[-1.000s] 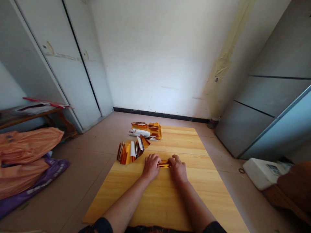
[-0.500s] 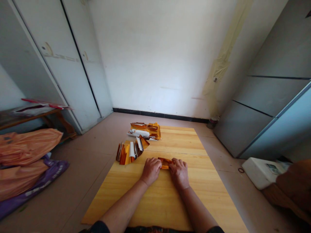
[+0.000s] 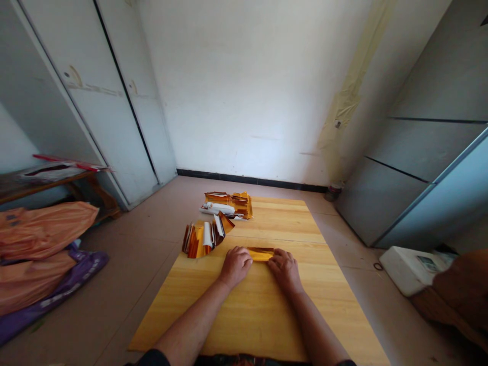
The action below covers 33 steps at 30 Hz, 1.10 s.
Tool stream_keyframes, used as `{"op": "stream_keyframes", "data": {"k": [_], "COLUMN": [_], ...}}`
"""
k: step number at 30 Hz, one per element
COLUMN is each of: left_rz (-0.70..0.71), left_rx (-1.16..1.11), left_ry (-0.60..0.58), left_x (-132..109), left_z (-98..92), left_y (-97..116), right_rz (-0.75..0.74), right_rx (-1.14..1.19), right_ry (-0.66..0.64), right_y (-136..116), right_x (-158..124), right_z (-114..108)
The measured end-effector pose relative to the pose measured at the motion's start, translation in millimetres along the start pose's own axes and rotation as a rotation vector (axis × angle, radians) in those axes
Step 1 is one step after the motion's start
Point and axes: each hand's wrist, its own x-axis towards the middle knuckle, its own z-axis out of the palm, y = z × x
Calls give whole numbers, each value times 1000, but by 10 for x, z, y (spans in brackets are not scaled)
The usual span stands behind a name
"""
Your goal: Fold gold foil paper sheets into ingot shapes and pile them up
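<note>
A folded strip of shiny gold paper [image 3: 260, 254] lies low over the wooden table [image 3: 259, 315], stretched between both hands. My left hand [image 3: 235, 265] is closed on its left end, fingers bent over the edge. At the right end, my right hand [image 3: 284, 268] grips the strip with curled fingers and thumb. To the left of my left hand rests a fanned stack of gold and white folded papers [image 3: 202, 239]. Farther back is another pile of gold and white papers [image 3: 240, 204].
A white wall [image 3: 244, 91] stands beyond the table. Grey cabinets [image 3: 110, 101] are on the left, with orange and purple bags [image 3: 41, 229] on the floor. On the right are a grey fridge [image 3: 400, 188] and a white foam box [image 3: 409, 272].
My right hand has moved slightly to the right, so the hands are farther apart. More of the gold strip shows between them, and it looks brighter and flatter.
</note>
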Motion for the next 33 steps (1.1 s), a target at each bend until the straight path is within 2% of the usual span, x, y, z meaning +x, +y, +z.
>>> {"op": "stream_keyframes", "data": {"k": [7,15,27,33], "left_rz": [-82,-160,-212,-219], "left_rx": [156,278,346,359], "left_ry": [-10,-63,-123,-82], "left_x": [54,73,122,86], "left_z": [43,7,4,22], "left_y": [6,65,99,119], "right_rz": [92,126,152,149], "right_rx": [-26,-122,-167,-167], "right_ry": [38,-1,-45,-37], "right_y": [-18,-104,-167,-157], "right_x": [71,117,148,150], "right_z": [-14,-44,-101,-85]}}
